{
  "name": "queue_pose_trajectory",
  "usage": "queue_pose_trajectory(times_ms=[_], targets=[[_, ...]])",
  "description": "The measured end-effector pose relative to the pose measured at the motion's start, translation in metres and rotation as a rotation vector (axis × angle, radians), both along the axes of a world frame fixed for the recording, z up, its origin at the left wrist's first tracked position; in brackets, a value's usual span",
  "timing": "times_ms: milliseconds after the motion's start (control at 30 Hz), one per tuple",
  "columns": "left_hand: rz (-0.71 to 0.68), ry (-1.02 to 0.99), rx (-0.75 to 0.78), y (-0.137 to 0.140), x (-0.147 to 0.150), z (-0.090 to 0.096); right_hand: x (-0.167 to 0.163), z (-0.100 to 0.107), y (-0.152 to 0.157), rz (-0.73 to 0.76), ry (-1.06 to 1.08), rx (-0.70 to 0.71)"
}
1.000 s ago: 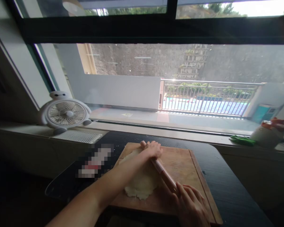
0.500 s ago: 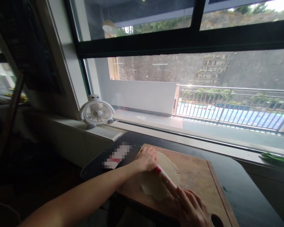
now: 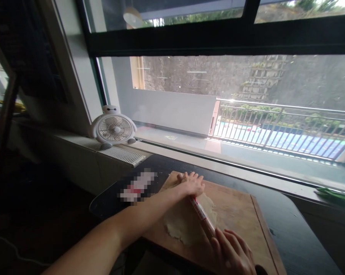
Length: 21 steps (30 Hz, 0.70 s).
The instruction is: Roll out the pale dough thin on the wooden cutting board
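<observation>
A wooden rolling pin with a red and white printed wrap lies across a thin, uneven sheet of dough. My left hand rests palm down over the pin's far part, fingers stretched forward and slightly spread. The pin's far tip shows just beyond this hand. At the near end my right hand is closed over the pin, thumb along its left side and fingers bent on the right. Beneath the dough is a wooden cutting board.
The board sits on a dark table beside a window. A blurred white and red item lies to its left. On the sill stand a white fan and something green. A dark hole shows near the board's front edge.
My left hand has slid right and forward over the pin, and its fingers have straightened. More of the pin's printed wrap shows. The right hand stays at the near end. The view has shifted slightly.
</observation>
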<state>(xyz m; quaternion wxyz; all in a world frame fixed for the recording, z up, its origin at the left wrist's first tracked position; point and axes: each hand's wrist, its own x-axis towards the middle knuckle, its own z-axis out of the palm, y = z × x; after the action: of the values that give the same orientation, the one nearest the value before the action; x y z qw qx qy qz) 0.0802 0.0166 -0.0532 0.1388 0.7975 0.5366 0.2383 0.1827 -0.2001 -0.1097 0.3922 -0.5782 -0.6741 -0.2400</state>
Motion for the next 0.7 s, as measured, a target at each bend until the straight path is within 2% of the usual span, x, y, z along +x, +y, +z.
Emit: queue_pose_trajectory(times_ms=[133,267,367,500,700], targets=[[-0.195,0.169,-0.016,-0.015,-0.044,0.009,-0.018,0.018,-0.011,0.024,0.025,-0.099],[-0.195,0.340,0.014,-0.037,-0.089,0.008,-0.037,0.031,-0.019,0.065,0.024,-0.157],[-0.174,0.448,0.072,-0.049,-0.107,0.009,-0.044,0.032,-0.022,0.087,0.039,-0.166],[-0.172,0.484,0.032,-0.050,-0.099,0.015,-0.039,0.024,-0.022,0.086,0.058,-0.165],[-0.244,0.440,-0.019,-0.026,-0.056,0.013,-0.010,0.005,-0.008,0.026,-0.003,-0.087]])
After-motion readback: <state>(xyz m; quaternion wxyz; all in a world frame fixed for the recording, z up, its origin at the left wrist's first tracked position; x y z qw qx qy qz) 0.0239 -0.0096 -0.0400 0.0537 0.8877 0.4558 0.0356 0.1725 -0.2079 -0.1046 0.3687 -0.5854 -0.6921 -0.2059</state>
